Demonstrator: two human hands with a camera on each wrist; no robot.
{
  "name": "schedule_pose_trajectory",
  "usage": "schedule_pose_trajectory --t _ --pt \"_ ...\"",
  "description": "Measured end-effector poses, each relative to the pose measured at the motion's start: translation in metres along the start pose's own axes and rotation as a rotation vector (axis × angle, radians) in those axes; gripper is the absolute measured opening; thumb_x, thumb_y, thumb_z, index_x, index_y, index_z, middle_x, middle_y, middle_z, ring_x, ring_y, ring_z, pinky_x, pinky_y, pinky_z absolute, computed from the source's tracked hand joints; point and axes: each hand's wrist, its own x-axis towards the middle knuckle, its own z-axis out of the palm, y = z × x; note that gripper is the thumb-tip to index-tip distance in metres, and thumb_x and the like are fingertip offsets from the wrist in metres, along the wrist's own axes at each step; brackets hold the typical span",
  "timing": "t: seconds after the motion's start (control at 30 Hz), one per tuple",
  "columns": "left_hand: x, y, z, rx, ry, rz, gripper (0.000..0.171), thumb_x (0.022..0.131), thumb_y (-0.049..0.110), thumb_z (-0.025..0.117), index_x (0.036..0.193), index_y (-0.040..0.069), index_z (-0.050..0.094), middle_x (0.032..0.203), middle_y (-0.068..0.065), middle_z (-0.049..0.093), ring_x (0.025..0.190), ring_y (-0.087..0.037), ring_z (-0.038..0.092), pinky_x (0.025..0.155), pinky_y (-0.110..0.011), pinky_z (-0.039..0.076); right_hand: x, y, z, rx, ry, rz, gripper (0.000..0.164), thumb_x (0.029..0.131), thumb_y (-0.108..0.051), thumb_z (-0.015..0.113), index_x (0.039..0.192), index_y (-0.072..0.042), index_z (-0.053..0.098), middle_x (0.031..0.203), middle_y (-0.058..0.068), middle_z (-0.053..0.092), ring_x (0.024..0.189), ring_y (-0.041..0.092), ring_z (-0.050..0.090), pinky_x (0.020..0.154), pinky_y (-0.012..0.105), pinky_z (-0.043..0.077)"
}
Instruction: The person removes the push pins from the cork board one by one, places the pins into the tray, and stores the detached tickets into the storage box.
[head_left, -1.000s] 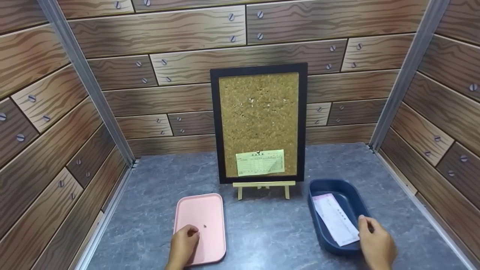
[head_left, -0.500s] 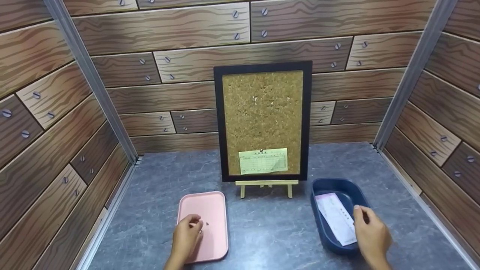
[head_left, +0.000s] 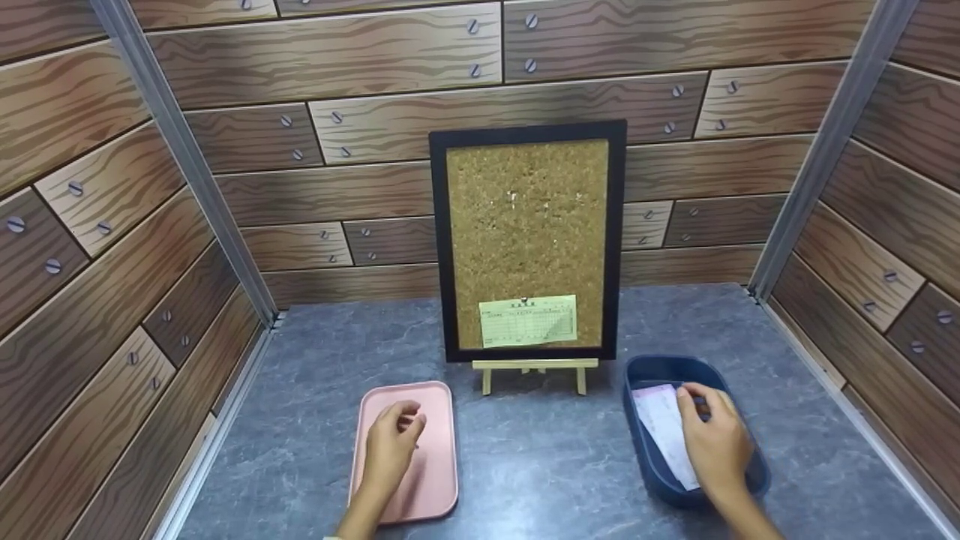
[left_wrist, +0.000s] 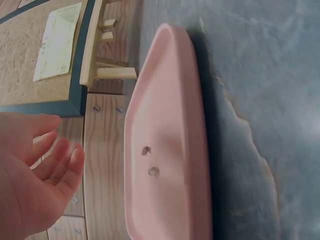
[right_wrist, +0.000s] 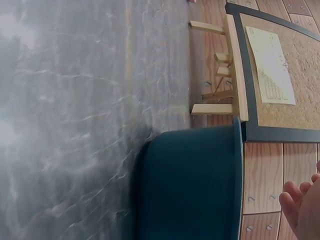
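Note:
My left hand [head_left: 388, 446] is held over the pink tray [head_left: 435, 495], fingers loosely bent and nothing in them. Two small clear pushpins [left_wrist: 150, 161] lie on that tray in the left wrist view. Over the dark blue bin [head_left: 645, 469] hovers my right hand [head_left: 716, 442], its thumb close to the index finger, with nothing visible between them. White printed paper slips [head_left: 660, 416] with a pinkish top edge lie in the bin, partly hidden by this hand. Behind both, a pale green printed form [head_left: 529, 322] is fastened low on the cork board [head_left: 525, 225] by a pin at its top.
The black-framed board leans on a small wooden easel [head_left: 536, 365] at the back middle, between tray and bin. Wood-patterned walls [head_left: 337, 60] enclose the grey marbled table [head_left: 525, 465] at the back and both sides.
My left hand has risen and moved forward and right over the tray. The right hand has gone from the bin's right edge to over the slips. The view has shifted slightly.

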Motion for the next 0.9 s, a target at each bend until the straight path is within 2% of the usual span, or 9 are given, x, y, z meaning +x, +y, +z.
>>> schedule_pose_trajectory --t 0.13,0.23,0.37,0.5,0.57,0.77,0.9 --pt "0.004 0.006 0.006 -0.039 0.004 0.081 0.019 0.090 0.008 0.071 0.109 0.005 0.071 0.103 -0.011 0.068 0.094 -0.025 0.067 0.084 -0.038 0.057 0.003 -0.008 0.005 0.017 -0.037 -0.017 0.023 0.097 -0.031 0.066 0.113 -0.016 0.073 0.113 -0.001 0.071 0.091 0.009 0.064 0.078 0.043 0.046" --pt "0.007 0.012 0.011 -0.052 -0.017 0.121 0.023 0.091 0.009 0.071 0.113 0.004 0.071 0.106 -0.013 0.068 0.099 -0.029 0.066 0.091 -0.047 0.055 0.005 -0.012 0.008 0.038 -0.054 -0.040 0.024 0.097 -0.031 0.066 0.114 -0.015 0.073 0.115 -0.001 0.070 0.093 0.009 0.064 0.079 0.044 0.047" --pt "0.010 0.020 0.019 -0.042 -0.046 0.141 0.025 0.091 0.011 0.071 0.115 0.006 0.070 0.109 -0.013 0.068 0.101 -0.028 0.066 0.092 -0.048 0.054 0.008 -0.019 0.013 0.054 -0.071 -0.066 0.025 0.097 -0.031 0.066 0.116 -0.015 0.072 0.115 -0.003 0.069 0.095 0.004 0.062 0.077 0.034 0.045" --pt "0.014 0.027 0.029 -0.042 -0.060 0.172 0.026 0.091 0.011 0.071 0.115 0.004 0.069 0.110 -0.015 0.068 0.101 -0.031 0.066 0.091 -0.047 0.055 0.011 -0.027 0.018 0.075 -0.097 -0.075 0.027 0.097 -0.032 0.066 0.117 -0.014 0.072 0.114 -0.002 0.069 0.096 0.014 0.066 0.076 0.031 0.043" --pt "0.017 0.031 0.034 -0.051 -0.068 0.191 0.027 0.091 0.011 0.071 0.117 0.003 0.068 0.110 -0.014 0.068 0.101 -0.032 0.066 0.091 -0.047 0.055 0.013 -0.029 0.023 0.084 -0.102 -0.085 0.027 0.097 -0.031 0.067 0.117 -0.014 0.072 0.114 -0.002 0.069 0.095 0.013 0.066 0.075 0.030 0.043" --pt "0.027 0.043 0.047 -0.076 -0.071 0.233 0.031 0.091 0.010 0.072 0.119 0.001 0.067 0.108 -0.015 0.067 0.099 -0.031 0.066 0.090 -0.045 0.055 0.019 -0.033 0.039 0.166 -0.113 -0.137 0.024 0.093 -0.022 0.072 0.115 -0.010 0.073 0.111 0.001 0.071 0.087 -0.009 0.058 0.071 0.009 0.043" --pt "0.032 0.049 0.056 -0.074 -0.049 0.254 0.029 0.090 0.011 0.073 0.117 0.002 0.068 0.108 -0.012 0.068 0.095 -0.025 0.066 0.087 -0.041 0.056 0.021 -0.037 0.051 0.222 -0.142 -0.153 0.026 0.092 -0.017 0.074 0.116 -0.007 0.072 0.112 0.005 0.071 0.091 0.005 0.065 0.072 0.005 0.042"
